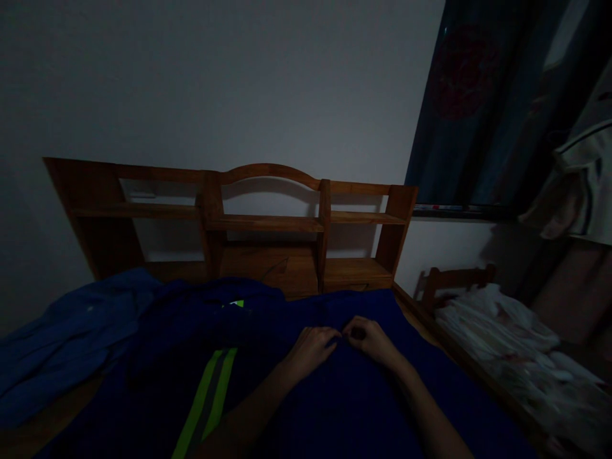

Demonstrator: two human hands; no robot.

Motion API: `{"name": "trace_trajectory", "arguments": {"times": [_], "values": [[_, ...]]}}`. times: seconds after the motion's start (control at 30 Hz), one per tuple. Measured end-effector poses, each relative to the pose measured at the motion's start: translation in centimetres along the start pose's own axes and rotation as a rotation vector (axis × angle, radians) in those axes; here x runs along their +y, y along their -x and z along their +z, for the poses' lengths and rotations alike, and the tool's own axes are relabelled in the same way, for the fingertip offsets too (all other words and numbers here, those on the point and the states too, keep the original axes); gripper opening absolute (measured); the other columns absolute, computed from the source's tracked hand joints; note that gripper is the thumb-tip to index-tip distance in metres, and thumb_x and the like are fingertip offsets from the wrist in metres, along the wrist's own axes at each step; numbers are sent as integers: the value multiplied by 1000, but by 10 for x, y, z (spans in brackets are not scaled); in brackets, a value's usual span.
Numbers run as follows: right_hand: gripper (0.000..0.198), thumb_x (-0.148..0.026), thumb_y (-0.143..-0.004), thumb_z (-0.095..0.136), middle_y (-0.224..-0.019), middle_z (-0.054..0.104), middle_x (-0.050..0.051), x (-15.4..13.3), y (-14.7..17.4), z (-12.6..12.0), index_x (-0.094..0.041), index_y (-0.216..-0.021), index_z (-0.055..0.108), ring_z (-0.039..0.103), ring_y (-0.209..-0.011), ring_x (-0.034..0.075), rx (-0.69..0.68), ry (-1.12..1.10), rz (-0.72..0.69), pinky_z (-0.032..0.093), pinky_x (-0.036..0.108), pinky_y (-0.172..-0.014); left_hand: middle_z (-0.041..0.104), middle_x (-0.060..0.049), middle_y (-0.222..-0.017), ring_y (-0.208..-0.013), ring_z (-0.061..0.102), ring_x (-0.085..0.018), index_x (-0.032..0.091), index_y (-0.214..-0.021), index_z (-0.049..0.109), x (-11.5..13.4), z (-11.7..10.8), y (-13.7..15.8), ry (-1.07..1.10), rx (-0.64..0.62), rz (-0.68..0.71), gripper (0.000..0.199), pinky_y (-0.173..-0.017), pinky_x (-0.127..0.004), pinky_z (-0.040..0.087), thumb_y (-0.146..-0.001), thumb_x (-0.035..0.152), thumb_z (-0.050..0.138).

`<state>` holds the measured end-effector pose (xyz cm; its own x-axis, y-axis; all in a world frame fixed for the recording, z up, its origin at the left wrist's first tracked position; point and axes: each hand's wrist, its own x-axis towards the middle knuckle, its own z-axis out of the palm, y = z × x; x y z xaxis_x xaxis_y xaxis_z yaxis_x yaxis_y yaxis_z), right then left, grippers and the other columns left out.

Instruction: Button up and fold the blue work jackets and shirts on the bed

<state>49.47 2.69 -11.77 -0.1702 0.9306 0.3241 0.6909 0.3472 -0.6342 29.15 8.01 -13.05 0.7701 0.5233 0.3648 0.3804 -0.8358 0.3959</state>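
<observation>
A dark blue work garment [368,401] lies spread out in front of me, with a yellow-green and grey reflective strip [210,395] on its left part. My left hand [312,352] and my right hand [371,341] meet over its upper right part, fingertips almost touching. Both are closed in a pinch on the blue cloth between them. In the dim light I cannot make out which part of the garment the fingers grip. Near the garment's upper edge, a small reflective patch [236,303] shows among folds.
A lighter blue cloth [86,319] is heaped at the left. Behind the garment stands a wooden headboard with shelves [268,223] against a pale wall. On the right are white plastic bags [507,331], a small wooden chair back [456,278], hanging clothes [590,178] and a dark window [463,127].
</observation>
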Motion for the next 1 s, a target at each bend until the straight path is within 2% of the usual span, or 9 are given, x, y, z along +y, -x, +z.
{"name": "trace_trajectory", "arguments": {"times": [0.1, 0.2, 0.33, 0.63, 0.8, 1.0], "values": [[20, -10, -69, 54, -82, 59, 0, 5, 1, 2, -20, -84, 64, 54, -72, 11, -20, 80, 25, 38, 21, -65, 61, 3, -117, -103, 58, -16, 32, -120, 54, -1, 3, 0, 15, -29, 1, 34, -87, -25, 41, -87, 25, 49], [8, -17, -73, 56, -78, 58, 1, 8, 1, 3, -19, -78, 62, 53, -70, 11, 6, 162, 64, 36, 21, -64, 61, 1, -116, -104, 57, -17, 33, -124, 51, -2, 5, 0, -8, -71, -25, 37, -89, -27, 41, -88, 29, 46], [6, -24, -76, 57, -76, 59, 0, 7, 1, 4, -19, -77, 60, 52, -68, 12, 37, 230, 73, 34, 22, -63, 62, -1, -112, -101, 59, -18, 33, -127, 47, -3, 7, 1, -44, -81, -59, 38, -86, -28, 43, -89, 32, 43], [8, -24, -77, 52, -75, 59, 0, 2, 1, 6, -19, -77, 59, 52, -68, 13, 55, 241, 71, 32, 23, -62, 64, -1, -104, -95, 60, -17, 28, -120, 50, 7, -1, 2, -39, -8, -55, 32, -83, -25, 42, -89, 29, 44], [8, -21, -75, 50, -72, 58, -1, -4, 2, 8, -20, -79, 56, 50, -65, 12, 22, 235, 84, 30, 22, -60, 65, -2, -96, -86, 62, -17, 26, -120, 51, 16, -6, 1, -122, -43, -83, 34, -75, -25, 43, -87, 30, 45], [9, -19, -75, 48, -73, 59, -1, -5, 3, 8, -20, -81, 55, 52, -67, 13, 22, 213, 88, 30, 22, -61, 63, 0, -111, -97, 60, -19, 35, -133, 37, 15, -5, 3, -119, -38, -12, 46, -84, -30, 42, -88, 27, 44]]}}
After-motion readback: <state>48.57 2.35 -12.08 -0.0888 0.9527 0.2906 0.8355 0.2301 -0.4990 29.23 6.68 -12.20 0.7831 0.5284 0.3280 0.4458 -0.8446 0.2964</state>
